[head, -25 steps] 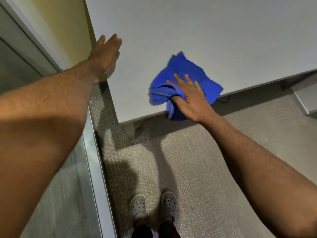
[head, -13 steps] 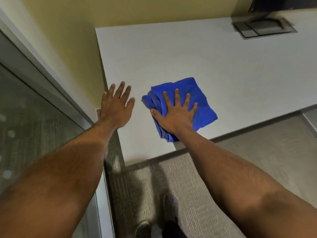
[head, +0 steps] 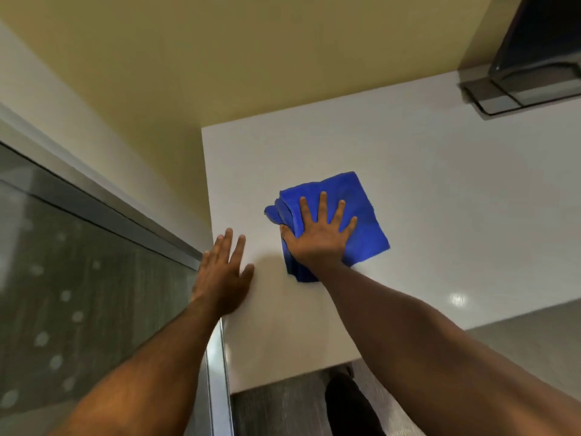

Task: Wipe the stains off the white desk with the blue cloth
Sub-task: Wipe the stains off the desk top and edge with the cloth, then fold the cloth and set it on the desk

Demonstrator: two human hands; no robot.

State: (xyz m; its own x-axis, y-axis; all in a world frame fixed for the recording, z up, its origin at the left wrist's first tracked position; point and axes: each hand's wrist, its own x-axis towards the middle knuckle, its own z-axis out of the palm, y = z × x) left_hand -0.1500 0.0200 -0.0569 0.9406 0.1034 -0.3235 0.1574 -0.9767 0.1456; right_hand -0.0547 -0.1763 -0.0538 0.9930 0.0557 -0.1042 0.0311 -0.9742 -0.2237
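Head view: the blue cloth lies folded and roughly flat on the white bench, near the bench's left edge and well in from the front edge. Its bunched folds sit at the 9 o'clock side; its longer run goes from about 7 o'clock to 1 o'clock. The right hand is pressed palm-down on the cloth's near half, fingers spread and pointing to 12 o'clock; it pins the cloth rather than gripping it. The left hand rests flat on bare bench at the left edge, fingers loosely apart, holding nothing, just beside the cloth at its 8 o'clock and not touching it.

The right hand alone works the cloth; the left looks like a brace. No stain is plain on the surface from here, only a light glare spot toward 4 o'clock. The open bench stretches from 12 to 3 o'clock of the cloth, so the next stroke probably pushes that way, away from the left hand. At far 1 o'clock stands a dark monitor base, well apart.
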